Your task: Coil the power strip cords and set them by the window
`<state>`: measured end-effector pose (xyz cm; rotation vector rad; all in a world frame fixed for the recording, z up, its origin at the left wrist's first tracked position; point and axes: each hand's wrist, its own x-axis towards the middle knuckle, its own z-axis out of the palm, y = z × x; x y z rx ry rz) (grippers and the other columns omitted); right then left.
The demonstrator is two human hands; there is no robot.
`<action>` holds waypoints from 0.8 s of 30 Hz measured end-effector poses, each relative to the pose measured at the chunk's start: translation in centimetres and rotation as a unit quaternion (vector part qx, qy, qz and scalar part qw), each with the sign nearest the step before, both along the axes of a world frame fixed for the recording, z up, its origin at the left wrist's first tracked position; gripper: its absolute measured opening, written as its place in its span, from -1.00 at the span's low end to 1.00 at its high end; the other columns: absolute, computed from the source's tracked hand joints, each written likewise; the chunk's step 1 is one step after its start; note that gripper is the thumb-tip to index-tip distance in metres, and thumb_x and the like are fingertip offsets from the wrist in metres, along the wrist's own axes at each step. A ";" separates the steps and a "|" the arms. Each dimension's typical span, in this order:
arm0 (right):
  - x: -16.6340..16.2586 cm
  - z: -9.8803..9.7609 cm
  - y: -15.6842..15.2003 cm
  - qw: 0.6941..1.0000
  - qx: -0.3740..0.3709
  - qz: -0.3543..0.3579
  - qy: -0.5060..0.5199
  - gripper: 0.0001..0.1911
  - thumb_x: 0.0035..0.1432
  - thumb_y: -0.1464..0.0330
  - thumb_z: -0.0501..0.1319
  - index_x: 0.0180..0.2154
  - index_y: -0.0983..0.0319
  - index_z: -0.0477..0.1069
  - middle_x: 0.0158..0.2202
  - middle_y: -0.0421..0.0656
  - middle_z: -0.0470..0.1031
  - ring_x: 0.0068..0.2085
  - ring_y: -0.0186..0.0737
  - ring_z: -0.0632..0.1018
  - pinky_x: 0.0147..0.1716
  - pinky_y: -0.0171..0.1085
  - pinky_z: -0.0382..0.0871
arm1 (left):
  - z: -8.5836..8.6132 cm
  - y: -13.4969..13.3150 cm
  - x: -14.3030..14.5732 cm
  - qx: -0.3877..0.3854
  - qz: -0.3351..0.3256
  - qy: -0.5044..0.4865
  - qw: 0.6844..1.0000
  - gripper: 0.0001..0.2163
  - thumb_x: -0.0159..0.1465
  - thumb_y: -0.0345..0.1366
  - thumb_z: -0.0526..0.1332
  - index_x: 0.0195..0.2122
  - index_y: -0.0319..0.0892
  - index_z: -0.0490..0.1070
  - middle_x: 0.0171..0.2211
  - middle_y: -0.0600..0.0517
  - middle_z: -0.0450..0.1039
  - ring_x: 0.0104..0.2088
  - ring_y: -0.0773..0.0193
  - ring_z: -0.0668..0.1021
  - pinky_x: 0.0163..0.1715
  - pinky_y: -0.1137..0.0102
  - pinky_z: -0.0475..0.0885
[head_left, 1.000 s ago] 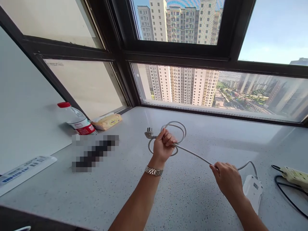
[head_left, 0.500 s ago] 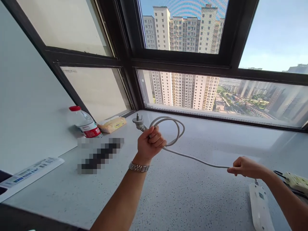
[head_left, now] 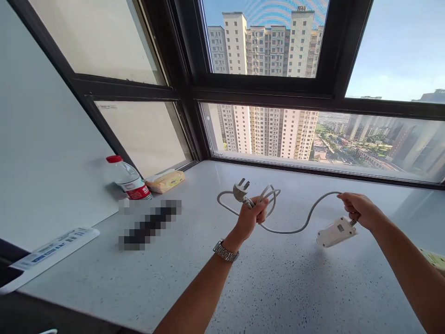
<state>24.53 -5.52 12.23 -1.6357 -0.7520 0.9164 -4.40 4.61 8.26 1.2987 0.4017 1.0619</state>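
Note:
My left hand (head_left: 252,215) grips a coil of grey power cable (head_left: 294,227) just behind its three-pin plug (head_left: 240,190), which points up and to the left. The cable sags in a curve across to my right hand (head_left: 359,209), which pinches it where it enters a white power strip (head_left: 336,231). The strip hangs lifted off the speckled counter (head_left: 271,287), tilted with its far end higher. A metal watch (head_left: 225,252) sits on my left wrist.
A water bottle (head_left: 127,178) with a red cap and a yellow packet (head_left: 166,180) stand at the back left by the window corner. A blurred dark object (head_left: 149,222) and a white strip (head_left: 52,253) lie on the left. Another yellowish power strip (head_left: 434,260) peeks in at the right edge.
My right hand slid along the cable to its end and lifted the white power strip off the counter. My left hand moved right and down with the coil; the plug now points upward.

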 end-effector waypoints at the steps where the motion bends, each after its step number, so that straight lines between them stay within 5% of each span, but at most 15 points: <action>1: -0.6 0.7 0.7 0.999 0.019 -0.022 0.025 -0.60 -0.12 0.22 0.31 -0.61 0.15 0.06 -0.67 -0.43 -0.14 -0.62 -0.47 -0.10 -0.68 -0.37 -0.22 | -0.5 -0.5 0.9 0.006 0.006 0.004 1.000 -0.57 0.11 -0.10 0.31 -0.70 -0.17 0.12 -0.77 0.21 -0.03 -0.73 0.50 0.03 -0.70 0.49 -0.06; 5: -3.7 2.5 2.1 0.992 0.093 -0.074 0.030 -0.74 -0.05 0.21 0.26 -0.55 0.22 0.26 -0.65 -0.39 -0.05 -0.63 -0.46 -0.03 -0.70 -0.38 -0.16 | -2.2 -2.4 3.4 0.067 0.013 0.046 0.997 -0.60 0.12 -0.11 0.32 -0.69 -0.17 0.18 -0.72 0.16 0.05 -0.65 0.45 0.08 -0.63 0.43 -0.05; 11: -9.1 2.2 1.3 0.942 0.246 -0.069 -0.218 -0.66 0.04 0.12 0.19 -0.55 0.24 0.34 -0.66 -0.32 0.08 -0.58 -0.39 0.12 -0.62 -0.36 0.02 | -4.0 -4.1 5.6 0.046 -0.072 0.053 0.995 -0.51 0.14 0.18 0.15 -0.63 -0.17 0.24 -0.72 0.18 -0.03 -0.66 0.43 0.03 -0.62 0.41 -0.06; 15: -9.8 1.3 1.1 0.909 0.278 -0.041 -0.307 -0.65 0.11 0.12 0.16 -0.54 0.25 0.34 -0.67 -0.33 0.08 -0.57 -0.40 0.13 -0.58 -0.36 0.04 | -4.2 -4.8 5.9 0.043 -0.052 0.053 0.996 -0.53 0.07 0.11 0.27 -0.64 -0.17 0.19 -0.70 0.18 0.01 -0.64 0.45 0.07 -0.62 0.43 -0.03; 20: -10.0 1.1 -0.5 0.920 0.270 0.050 -0.279 -0.66 0.14 0.13 0.16 -0.49 0.26 0.36 -0.65 -0.31 0.13 -0.58 -0.40 0.15 -0.61 -0.37 0.04 | -4.6 -4.5 6.1 0.045 -0.009 0.120 0.992 -0.57 0.02 -0.11 0.39 -0.66 -0.18 0.14 -0.69 0.17 0.02 -0.62 0.44 0.08 -0.61 0.43 -0.02; 24: -11.2 1.6 -3.5 0.899 0.212 0.224 -0.311 -0.69 0.20 0.19 0.12 -0.50 0.24 0.31 -0.65 -0.34 0.08 -0.59 -0.43 0.09 -0.62 -0.38 -0.01 | -4.5 -2.6 6.3 -0.009 0.076 0.095 0.993 -0.54 -0.02 -0.21 0.43 -0.72 -0.19 0.09 -0.70 0.18 -0.02 -0.62 0.46 0.07 -0.62 0.45 -0.05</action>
